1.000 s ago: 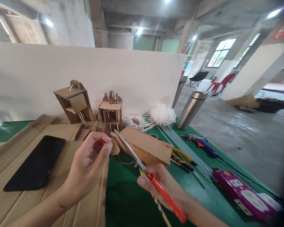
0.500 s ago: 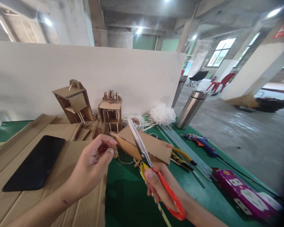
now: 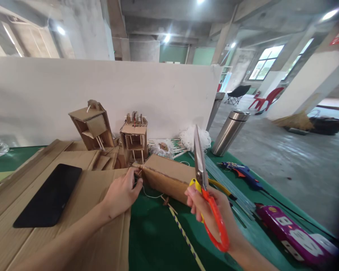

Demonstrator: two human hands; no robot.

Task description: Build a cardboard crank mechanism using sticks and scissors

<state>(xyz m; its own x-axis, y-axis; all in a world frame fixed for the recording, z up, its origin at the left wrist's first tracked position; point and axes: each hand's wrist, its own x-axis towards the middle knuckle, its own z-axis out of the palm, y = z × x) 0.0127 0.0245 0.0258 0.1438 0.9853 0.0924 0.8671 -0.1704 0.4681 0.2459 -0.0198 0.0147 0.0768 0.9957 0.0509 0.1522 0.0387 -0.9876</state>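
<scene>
My right hand (image 3: 211, 207) grips a pair of scissors (image 3: 200, 162) with red and yellow handles, blades pointing up and nearly together. My left hand (image 3: 122, 192) is closed, its fingertips at the left end of a long cardboard box (image 3: 166, 177); whatever is between them is hidden. From near those fingers a thin white string (image 3: 152, 196) curves across the green table. It runs toward small wooden sticks (image 3: 167, 202) at the top of a yellow strip with dark spots (image 3: 186, 239).
Two cardboard models (image 3: 92, 124) stand before a white panel (image 3: 101, 86). On the left, a black phone (image 3: 49, 195) lies on flat cardboard (image 3: 101, 241). Toward the right are a steel flask (image 3: 230, 133), clear glue sticks (image 3: 228, 184), a glue gun (image 3: 243, 175) and a purple power strip (image 3: 292, 229).
My right hand has lifted the scissors to the right, away from my left hand. My left hand has turned palm down and reached the end of the box.
</scene>
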